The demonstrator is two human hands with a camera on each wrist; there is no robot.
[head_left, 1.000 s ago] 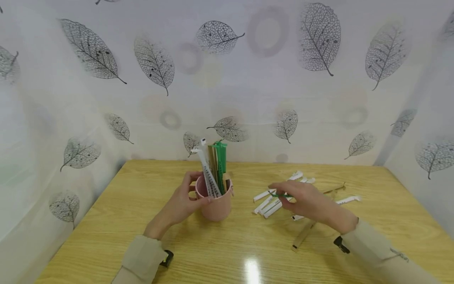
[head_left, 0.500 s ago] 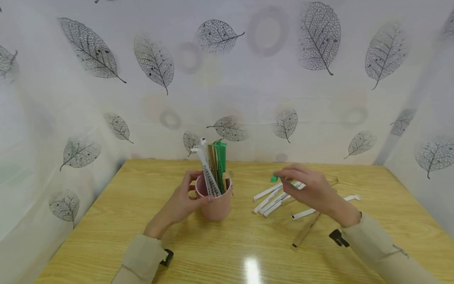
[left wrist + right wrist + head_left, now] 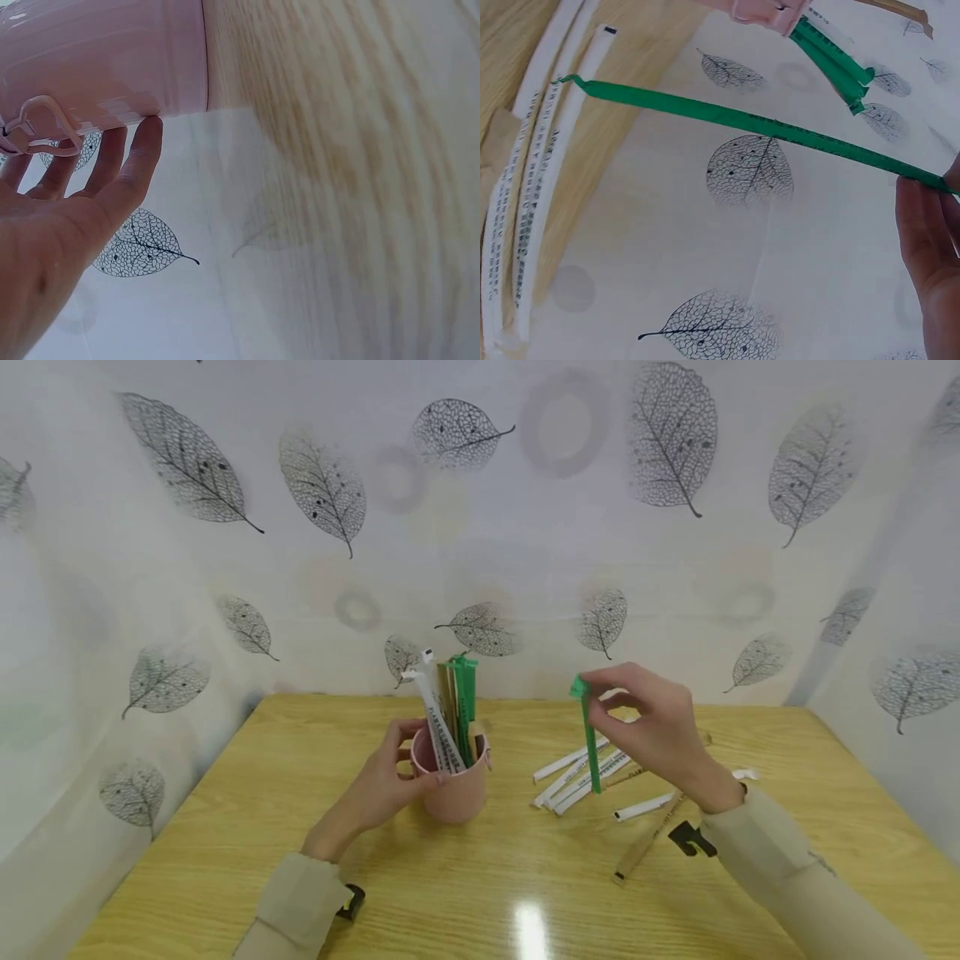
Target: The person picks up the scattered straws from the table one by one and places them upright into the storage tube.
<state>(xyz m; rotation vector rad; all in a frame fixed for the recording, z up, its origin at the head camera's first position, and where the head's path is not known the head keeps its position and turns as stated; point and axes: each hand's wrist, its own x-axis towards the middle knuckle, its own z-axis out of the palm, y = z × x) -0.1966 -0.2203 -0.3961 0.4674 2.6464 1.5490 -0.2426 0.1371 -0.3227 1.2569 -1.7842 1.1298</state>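
Note:
My left hand (image 3: 375, 789) grips a pink bucket-shaped cup (image 3: 457, 797), the thumb at its near rim and the fingers along its left side. White wrapped straws (image 3: 442, 722), brown ones and green wrapped straws (image 3: 467, 689) stand upright in that cup. To its right, my right hand (image 3: 652, 722) pinches another green wrapped straw (image 3: 591, 743) near its top end. This straw hangs nearly upright, its lower end overlapping the loose straws in the head view. In the right wrist view the held green straw (image 3: 727, 116) runs from the fingertips across the picture.
Several white wrapped straws (image 3: 573, 781) lie on the wooden table (image 3: 420, 893) under and left of my right hand. A brown wrapped straw (image 3: 641, 852) lies nearer the front. Behind the table hangs a pale cloth (image 3: 525, 552) printed with leaves.
My right hand has lifted the green wrapped straw up from the loose straws, turning it from lying flat to hanging nearly upright. My left hand stays on the cup.

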